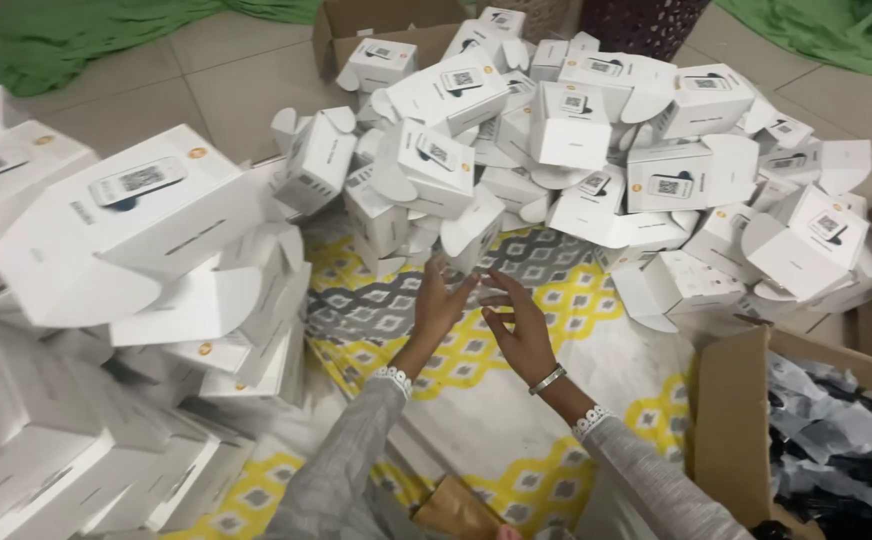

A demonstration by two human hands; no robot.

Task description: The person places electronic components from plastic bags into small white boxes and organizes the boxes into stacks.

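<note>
Reaching toward a small white box (473, 232) at the near edge of the far pile (596, 130), left hand (440, 300) and right hand (523, 332) hover with fingers spread open above the yellow patterned mat (516, 440).

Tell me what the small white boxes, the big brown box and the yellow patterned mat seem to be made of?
White boxes: thin matte card, seemingly; folded flaps show. Brown box: corrugated cardboard, raw dull surface. Mat: probably woven or printed fabric; it lies flat.
</note>
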